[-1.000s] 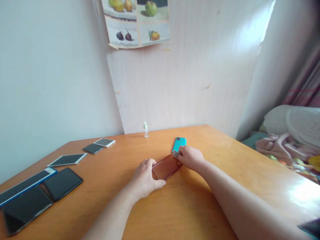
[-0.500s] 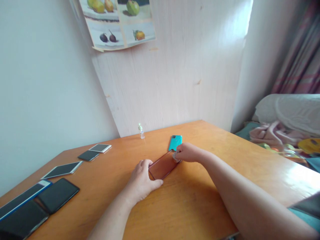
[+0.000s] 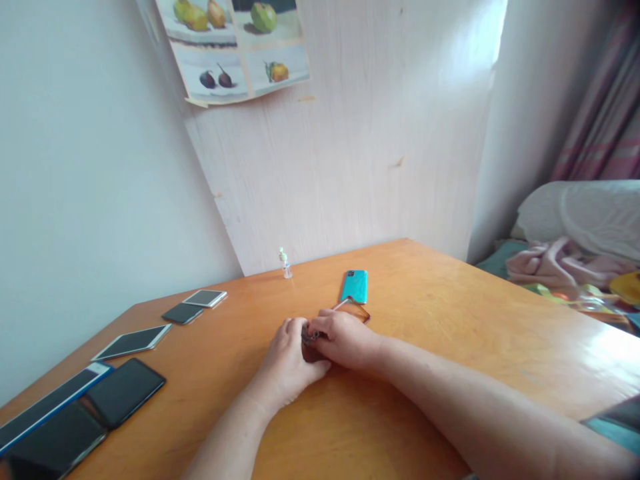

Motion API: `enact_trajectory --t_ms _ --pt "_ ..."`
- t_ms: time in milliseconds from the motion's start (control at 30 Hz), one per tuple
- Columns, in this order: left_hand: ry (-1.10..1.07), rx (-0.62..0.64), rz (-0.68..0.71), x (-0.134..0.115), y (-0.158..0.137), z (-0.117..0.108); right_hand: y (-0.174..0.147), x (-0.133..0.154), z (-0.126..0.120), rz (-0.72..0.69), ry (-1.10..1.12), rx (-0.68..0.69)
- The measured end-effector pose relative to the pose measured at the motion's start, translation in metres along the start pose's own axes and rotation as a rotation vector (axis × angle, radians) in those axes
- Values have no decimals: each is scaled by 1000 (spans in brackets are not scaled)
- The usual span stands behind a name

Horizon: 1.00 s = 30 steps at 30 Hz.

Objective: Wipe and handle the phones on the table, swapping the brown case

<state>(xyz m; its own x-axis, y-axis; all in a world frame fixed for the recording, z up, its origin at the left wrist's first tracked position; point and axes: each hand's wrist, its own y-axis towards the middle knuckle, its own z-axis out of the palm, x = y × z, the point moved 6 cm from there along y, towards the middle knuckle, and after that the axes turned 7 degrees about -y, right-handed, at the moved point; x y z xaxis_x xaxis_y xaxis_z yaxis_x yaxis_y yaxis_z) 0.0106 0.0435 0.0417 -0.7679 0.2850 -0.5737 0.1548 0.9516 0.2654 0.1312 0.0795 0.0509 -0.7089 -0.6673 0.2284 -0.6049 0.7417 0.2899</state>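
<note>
A clear, see-through phone case with a dark rim lies on the wooden table, most of it covered by my hands. My left hand grips its near end, with thumb and fingers on opposite edges. Bent over the case, my right hand presses a crumpled grey cloth against its surface close to my left fingers. Just beyond the case's far end lies a teal phone, its camera side up.
Several phones lie along the left of the table, among them a black phone and a white-framed phone. A small pump bottle stands near the back edge. Bedding is on the right, beyond the table.
My right hand has slid the cloth from the case's far end toward the near end, close to my left hand. My left hand keeps its grip. The view has shifted slightly.
</note>
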Motion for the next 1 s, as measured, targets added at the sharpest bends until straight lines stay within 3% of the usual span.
enact_trajectory --t_ms 133,200,267,400,500,567,700,800,900,1000 --pt "-16 -16 29 -2 -1 0 0 -46 -16 364 -151 -64" --pt "-14 -19 41 -3 -1 1 -2 -59 -20 476 -185 -61" --pt "-6 -33 59 -4 0 1 -2 -52 -17 422 -135 -50" --pt "16 -45 79 -5 0 2 0 -7 -4 65 81 -22" --pt "23 -39 68 -5 0 2 -2 3 2 -62 138 133" --pt "21 -45 65 -6 0 1 -2 -13 -1 38 84 189" --pt "17 -37 64 -7 -1 1 -2 -56 -19 401 78 23" --pt "20 -39 73 -5 -1 2 2 -58 -13 380 232 23" --pt "31 -55 92 -4 -1 2 2 -53 -9 314 142 -22" --pt "43 -59 111 -4 -1 3 -2 -55 -7 347 23 -26"
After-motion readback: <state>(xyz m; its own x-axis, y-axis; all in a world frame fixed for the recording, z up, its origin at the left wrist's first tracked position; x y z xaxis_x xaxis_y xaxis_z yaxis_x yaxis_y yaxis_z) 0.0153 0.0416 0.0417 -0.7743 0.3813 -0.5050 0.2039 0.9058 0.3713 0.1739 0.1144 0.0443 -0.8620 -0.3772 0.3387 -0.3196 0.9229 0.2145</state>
